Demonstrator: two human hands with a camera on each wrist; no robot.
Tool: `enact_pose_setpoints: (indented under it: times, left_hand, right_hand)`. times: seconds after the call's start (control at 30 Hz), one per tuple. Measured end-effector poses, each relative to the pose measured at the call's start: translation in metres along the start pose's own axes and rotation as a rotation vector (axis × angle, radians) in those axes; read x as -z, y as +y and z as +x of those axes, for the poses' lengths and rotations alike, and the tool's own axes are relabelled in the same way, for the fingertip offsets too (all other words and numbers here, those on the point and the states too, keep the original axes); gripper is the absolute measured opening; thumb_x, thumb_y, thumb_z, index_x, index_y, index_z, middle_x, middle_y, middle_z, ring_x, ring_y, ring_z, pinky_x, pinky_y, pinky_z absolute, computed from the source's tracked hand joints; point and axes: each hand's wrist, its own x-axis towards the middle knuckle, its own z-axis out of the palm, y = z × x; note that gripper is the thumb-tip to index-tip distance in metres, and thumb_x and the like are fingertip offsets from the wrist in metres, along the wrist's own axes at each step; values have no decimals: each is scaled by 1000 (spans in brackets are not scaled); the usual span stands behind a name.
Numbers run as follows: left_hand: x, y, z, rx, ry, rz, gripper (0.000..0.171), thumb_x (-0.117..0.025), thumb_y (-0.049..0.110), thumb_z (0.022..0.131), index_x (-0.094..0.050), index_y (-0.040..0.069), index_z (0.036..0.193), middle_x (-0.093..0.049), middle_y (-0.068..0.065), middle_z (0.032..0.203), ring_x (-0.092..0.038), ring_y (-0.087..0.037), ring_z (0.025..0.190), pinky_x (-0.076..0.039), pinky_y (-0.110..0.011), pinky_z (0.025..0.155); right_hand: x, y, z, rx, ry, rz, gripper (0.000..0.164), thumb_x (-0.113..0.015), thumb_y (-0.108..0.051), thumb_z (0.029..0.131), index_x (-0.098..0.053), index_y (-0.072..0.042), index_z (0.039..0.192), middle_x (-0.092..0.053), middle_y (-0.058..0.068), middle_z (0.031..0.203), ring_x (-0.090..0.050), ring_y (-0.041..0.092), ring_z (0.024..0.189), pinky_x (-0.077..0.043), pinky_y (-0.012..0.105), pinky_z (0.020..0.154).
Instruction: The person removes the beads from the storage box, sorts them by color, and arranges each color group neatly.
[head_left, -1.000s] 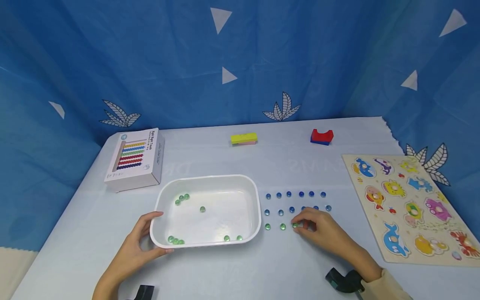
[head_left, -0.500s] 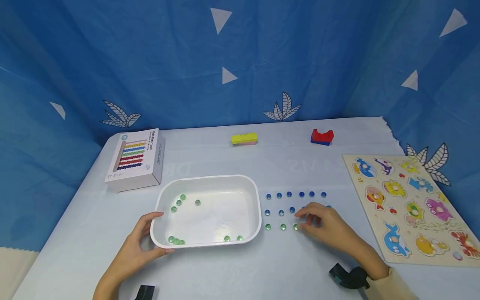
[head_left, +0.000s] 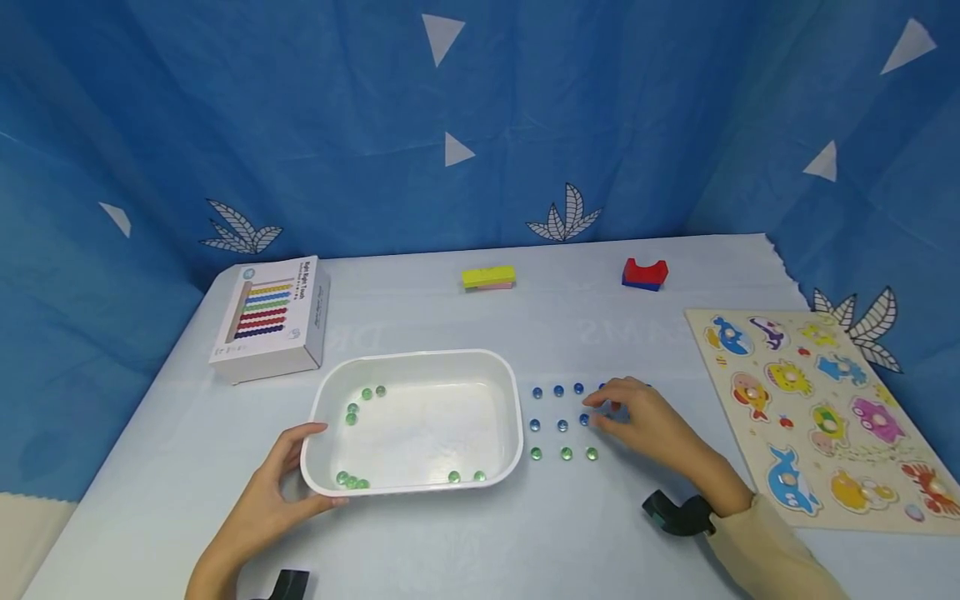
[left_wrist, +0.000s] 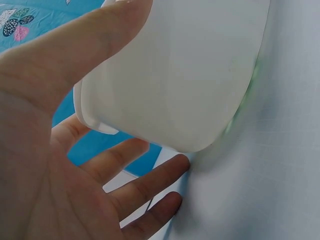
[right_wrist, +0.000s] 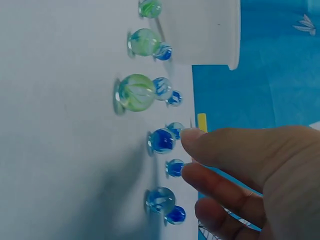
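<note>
The white basin (head_left: 442, 425) lies left of centre in the head view, its left end gripped between thumb and fingers of your left hand (head_left: 266, 492), its right end apart from your right hand (head_left: 645, 421). At centre right, that right hand hovers over blue marbles (head_left: 562, 425), partly hiding them, thumb and index finger apart. Just below them you have a row of three green marbles (head_left: 566, 453); others gather in the basin's upper left, lower left and lower right. Your basin is smooth and glossy with rounded corners; the marbles are clear balls with coloured swirls. A blue curtain (head_left: 322, 125) printed with triangles and leaves fills the top, behind a pale tablecloth (head_left: 450, 542); a puzzle board (head_left: 802, 412) lies far right, a white box (head_left: 273, 317) mid-left, and yellow and red blocks (head_left: 487, 277) top centre and upper right.
</note>
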Motion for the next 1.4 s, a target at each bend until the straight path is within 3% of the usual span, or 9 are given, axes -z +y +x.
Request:
enact_pose_setpoints:
  times: [0.2, 0.37, 0.57, 0.77, 1.0, 1.4]
  left_hand:
    - [-1, 0, 0, -6, 2, 1, 89, -83, 30, 60, -32, 28, 133, -45, -17, 134, -45, -38, 118, -30, -63, 89]
    - [-1, 1, 0, -9, 7, 6, 90, -83, 30, 59, -32, 28, 133, -46, -16, 133, -46, -36, 116, -31, -61, 90]
    - [-1, 0, 0, -4, 13, 22, 90, -83, 31, 59, -32, 29, 133, -48, -13, 132, -47, -23, 111, -32, -58, 90]
    - [-1, 0, 0, 2, 3, 7, 90, -83, 30, 59, -32, 29, 133, -46, -15, 134, -45, -34, 115, -30, -61, 90]
    - [0, 0, 1, 12, -1, 0, 90, -83, 30, 60, -32, 29, 133, -45, -16, 135, -45, -36, 117, -28, -63, 90]
    - [0, 0, 2, 29, -8, -11, 89, -82, 29, 61, -31, 29, 133, -42, -16, 137, -42, -37, 120, -27, -65, 90]
  right_hand:
    - [-8, 2, 4, -10, -10, -33, 19, -73, -17, 73, -70, -19, 92, -64, -3, 92, -52, 14, 89, -50, 36, 81]
    - [-10, 3, 4, -24, -26, -37, 16, -74, -18, 72, -70, -21, 87, -63, -4, 89, -51, 13, 87, -50, 36, 80]
    - [-10, 4, 2, -19, -52, -35, 15, -74, -21, 73, -70, -23, 87, -63, -6, 90, -51, 12, 90, -49, 36, 82]
    - [1, 5, -3, -18, -46, 12, 20, -72, -20, 75, -68, -22, 94, -62, -5, 94, -51, 15, 92, -49, 34, 81]
    - [22, 18, -8, -12, 66, 33, 19, -65, -10, 80, -67, -15, 99, -65, -1, 96, -48, 14, 84, -44, 22, 67]
    - [6, 24, -7, 10, 8, -17, 17, -72, -14, 74, -70, -20, 90, -63, -6, 88, -52, 11, 86, -48, 32, 77]
